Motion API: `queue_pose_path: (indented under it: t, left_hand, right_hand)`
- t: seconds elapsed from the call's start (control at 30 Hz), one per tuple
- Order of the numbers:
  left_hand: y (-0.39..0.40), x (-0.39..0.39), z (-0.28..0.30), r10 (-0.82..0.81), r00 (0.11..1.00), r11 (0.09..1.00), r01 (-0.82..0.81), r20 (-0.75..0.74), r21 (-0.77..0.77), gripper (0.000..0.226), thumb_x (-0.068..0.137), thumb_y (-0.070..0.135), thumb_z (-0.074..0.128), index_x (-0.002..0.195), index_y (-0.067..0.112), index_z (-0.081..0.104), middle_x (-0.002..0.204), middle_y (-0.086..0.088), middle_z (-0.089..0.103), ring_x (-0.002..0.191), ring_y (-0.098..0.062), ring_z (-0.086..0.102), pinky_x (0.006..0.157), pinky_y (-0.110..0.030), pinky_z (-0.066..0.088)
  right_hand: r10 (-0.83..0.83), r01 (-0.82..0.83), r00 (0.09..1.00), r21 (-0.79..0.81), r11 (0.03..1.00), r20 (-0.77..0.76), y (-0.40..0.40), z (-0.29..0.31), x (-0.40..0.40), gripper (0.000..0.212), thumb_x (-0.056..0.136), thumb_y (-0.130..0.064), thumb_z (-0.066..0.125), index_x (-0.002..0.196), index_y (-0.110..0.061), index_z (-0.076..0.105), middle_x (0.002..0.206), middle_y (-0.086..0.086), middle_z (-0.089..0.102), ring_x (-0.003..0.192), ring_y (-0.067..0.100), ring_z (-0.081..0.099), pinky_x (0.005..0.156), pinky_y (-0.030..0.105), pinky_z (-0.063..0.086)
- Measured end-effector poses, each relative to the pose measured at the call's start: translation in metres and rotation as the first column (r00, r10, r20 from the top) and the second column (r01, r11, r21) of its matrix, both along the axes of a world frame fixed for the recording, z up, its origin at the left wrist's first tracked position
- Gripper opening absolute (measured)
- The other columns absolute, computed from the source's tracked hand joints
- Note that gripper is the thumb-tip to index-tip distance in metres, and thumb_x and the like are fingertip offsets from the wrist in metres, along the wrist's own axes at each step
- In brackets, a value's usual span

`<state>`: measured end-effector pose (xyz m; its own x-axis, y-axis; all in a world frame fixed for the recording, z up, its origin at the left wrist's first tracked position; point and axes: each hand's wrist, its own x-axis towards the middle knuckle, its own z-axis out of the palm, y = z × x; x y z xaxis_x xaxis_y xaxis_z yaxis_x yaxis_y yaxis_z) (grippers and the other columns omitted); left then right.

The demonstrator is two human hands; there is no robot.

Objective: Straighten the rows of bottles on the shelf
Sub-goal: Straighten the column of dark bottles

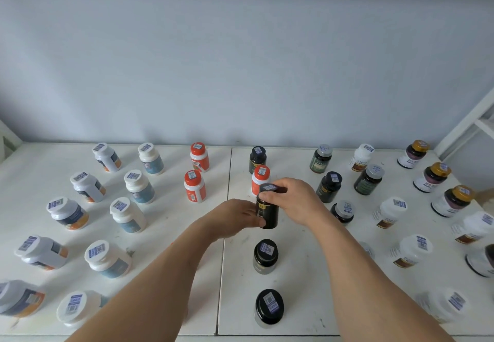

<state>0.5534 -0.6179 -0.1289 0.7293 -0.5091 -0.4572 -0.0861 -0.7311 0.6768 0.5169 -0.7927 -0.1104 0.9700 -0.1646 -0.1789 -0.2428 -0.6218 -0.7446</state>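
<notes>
A white shelf against a pale blue wall carries rows of upright pill bottles with barcode stickers on their caps. Both hands meet at a black bottle in the middle column. The right hand curls over its cap; the left hand presses its lower side. Behind it stands an orange-capped bottle; nearer the viewer stand two more black-capped bottles.

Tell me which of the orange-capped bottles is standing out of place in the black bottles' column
The orange-capped bottle directly behind the black bottle held by both hands. The other two orange-capped ones stand in their own column further left.
</notes>
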Motion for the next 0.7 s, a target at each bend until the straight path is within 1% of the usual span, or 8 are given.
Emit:
queue_pose_path:
  t: [0.1,0.23,0.37,0.47,0.57,0.63,0.7]
  left_hand:
    - [0.003,0.001,0.0,-0.008,1.0,0.999,0.008,-0.011,-0.033,0.043,0.082,0.046,0.069,0.119,0.025,0.066,0.116,0.002,0.068,0.108,-0.018,0.059,0.1,-0.038,0.046]
    - [0.005,0.001,0.001,-0.028,0.999,0.999,0.027,-0.021,-0.035,0.044,0.085,0.047,0.066,0.122,0.024,0.064,0.119,0.001,0.066,0.109,-0.018,0.059,0.101,-0.038,0.046]
    - [0.006,0.001,0.002,-0.02,0.999,0.999,0.018,-0.036,-0.046,0.046,0.086,0.045,0.065,0.125,0.021,0.063,0.121,-0.001,0.066,0.111,-0.02,0.058,0.103,-0.039,0.045]
    - [0.005,0.002,0.001,-0.027,0.999,0.999,0.027,-0.02,-0.02,0.046,0.087,0.044,0.064,0.127,0.02,0.061,0.123,-0.001,0.065,0.112,-0.02,0.058,0.102,-0.037,0.045]
    - [0.005,0.005,-0.001,-0.069,0.993,0.994,0.06,0.099,0.095,0.05,0.088,0.043,0.064,0.132,0.022,0.055,0.132,0.0,0.06,0.118,-0.018,0.055,0.102,-0.033,0.043]
    - [0.005,0.007,-0.001,-0.104,0.968,0.976,0.055,0.227,0.212,0.056,0.088,0.043,0.063,0.138,0.022,0.049,0.138,0.001,0.055,0.122,-0.018,0.053,0.102,-0.032,0.042]
    - [0.006,0.01,-0.002,-0.173,0.929,0.948,0.066,0.328,0.311,0.058,0.089,0.044,0.062,0.141,0.023,0.045,0.141,0.001,0.051,0.125,-0.019,0.051,0.102,-0.034,0.043]
  right_hand:
    - [-0.001,0.001,1.0,-0.015,1.0,-0.003,0.001,0.003,0.0,0.037,0.081,-0.05,0.069,0.107,-0.023,0.067,0.091,-0.009,0.065,0.08,0.003,0.057,0.059,0.019,0.037]
    - [-0.001,0.001,1.0,-0.008,1.0,-0.003,0.004,0.006,-0.001,0.038,0.082,-0.049,0.069,0.108,-0.022,0.068,0.095,-0.006,0.067,0.083,0.007,0.058,0.061,0.02,0.038]
    - [-0.01,0.01,1.0,0.006,1.0,0.0,0.006,0.005,-0.001,0.034,0.082,-0.048,0.07,0.104,-0.023,0.067,0.091,-0.008,0.065,0.079,0.002,0.057,0.06,0.02,0.037]
    - [-0.008,0.008,1.0,0.008,1.0,-0.006,0.006,0.003,-0.001,0.035,0.082,-0.049,0.069,0.105,-0.023,0.067,0.091,-0.009,0.065,0.08,0.003,0.057,0.06,0.02,0.036]
    - [-0.01,0.011,1.0,0.038,0.999,-0.011,0.006,-0.004,-0.001,0.038,0.082,-0.046,0.07,0.111,-0.023,0.066,0.097,-0.009,0.066,0.085,0.004,0.058,0.062,0.018,0.036]
    - [-0.008,0.009,0.999,0.051,0.999,-0.031,0.006,-0.012,-0.002,0.04,0.082,-0.043,0.071,0.117,-0.023,0.064,0.105,-0.008,0.067,0.093,0.009,0.06,0.069,0.02,0.04]
    - [-0.012,0.016,0.998,0.064,0.998,-0.056,0.008,-0.022,-0.004,0.041,0.081,-0.038,0.073,0.119,-0.024,0.063,0.109,-0.008,0.067,0.099,0.012,0.06,0.078,0.023,0.042]
